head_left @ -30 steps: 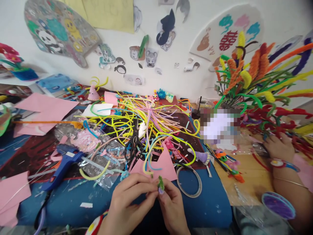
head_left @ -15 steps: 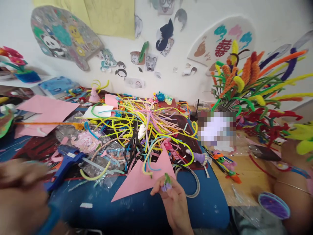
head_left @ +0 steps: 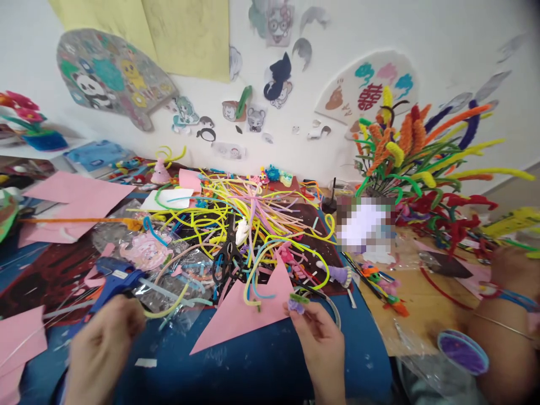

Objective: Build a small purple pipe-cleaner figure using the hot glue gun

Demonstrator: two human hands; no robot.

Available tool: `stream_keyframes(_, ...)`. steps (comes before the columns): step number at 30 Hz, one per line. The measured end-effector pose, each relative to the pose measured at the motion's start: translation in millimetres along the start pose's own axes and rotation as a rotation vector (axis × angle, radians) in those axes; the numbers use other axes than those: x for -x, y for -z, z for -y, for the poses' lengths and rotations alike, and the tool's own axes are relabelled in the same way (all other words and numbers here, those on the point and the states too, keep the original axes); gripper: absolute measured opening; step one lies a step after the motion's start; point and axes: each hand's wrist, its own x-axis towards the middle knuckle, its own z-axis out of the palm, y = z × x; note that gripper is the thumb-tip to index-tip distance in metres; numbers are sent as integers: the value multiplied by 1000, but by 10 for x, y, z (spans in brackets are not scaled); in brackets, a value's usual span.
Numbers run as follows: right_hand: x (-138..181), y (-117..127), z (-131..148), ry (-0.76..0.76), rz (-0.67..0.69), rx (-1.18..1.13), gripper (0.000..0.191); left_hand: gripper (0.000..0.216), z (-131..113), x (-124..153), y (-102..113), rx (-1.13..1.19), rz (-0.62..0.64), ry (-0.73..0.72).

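Observation:
My right hand (head_left: pixel 318 337) pinches a small purple and green flower (head_left: pixel 296 304), which looks like fuzzy craft stem, just over the right edge of a cut pink sheet (head_left: pixel 240 315). At the left, my left hand (head_left: pixel 105 343) is closed with its back towards me; whatever its fingers hold is hidden. Right behind it a blue glue gun (head_left: pixel 113 281) lies on the table, and I cannot tell whether the hand touches it. Black-handled scissors (head_left: pixel 228 259) rest among loose pipe cleaners (head_left: pixel 257 208) beyond the pink sheet.
A tape roll (head_left: pixel 333 309) is partly hidden behind my right hand. At right, another person's arm (head_left: pixel 502 337) reaches over the wooden table beside a bunch of fuzzy flowers (head_left: pixel 405 146). Pink paper pieces (head_left: pixel 21 343) lie at left, and a purple round container (head_left: pixel 463 351) sits at lower right.
My left hand has come up and rightward from the lower left, nearer the glue gun. My right hand, still pinching the flower, has shifted slightly right. The view has tilted a little.

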Motion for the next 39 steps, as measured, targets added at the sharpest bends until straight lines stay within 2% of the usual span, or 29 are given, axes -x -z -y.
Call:
stream_keyframes(2,19,-9,13,43,24,18,9,41,-102,63,-169,26,159,-96)
stream_keyframes(4,37,-21,43,121,57,40,4,25,-183,115,-335,67,314,-243)
stream_keyframes(6,55,-34,83,211,90,63,10,22,-240,158,-461,83,400,-343)
stream_keyframes(7,63,-40,103,246,105,74,13,29,-263,177,-506,72,421,-369)
stream_keyframes(9,77,-48,132,286,129,102,17,39,-308,208,-560,55,438,-387)
stream_keyframes(12,101,-49,145,317,168,196,16,23,-385,222,-589,98,403,-398)
stream_keyframes(17,150,-63,168,425,191,341,17,20,-518,180,-615,208,457,-482)
stream_keyframes(19,167,-78,194,492,180,369,19,13,-563,179,-636,205,388,-468)
stream_keyframes(20,174,-86,209,529,170,381,20,18,-585,186,-649,195,342,-467)
stream_keyframes(22,186,-102,237,596,152,398,20,39,-626,208,-676,205,329,-528)
stream_keyframes(23,192,-109,248,624,147,403,20,41,-647,220,-689,223,354,-574)
stream_keyframes(25,203,-121,263,667,148,406,20,33,-684,240,-713,254,391,-671)
stream_keyframes(28,217,-129,263,710,162,408,21,23,-723,247,-745,266,360,-735)
stream_keyframes(34,214,-134,245,736,171,430,21,16,-709,255,-757,267,358,-698)
stream_keyframes(36,210,-140,255,737,163,431,21,9,-683,274,-744,337,328,-585)
stream_keyframes(39,210,-149,278,730,139,421,21,29,-631,283,-713,555,184,-323)
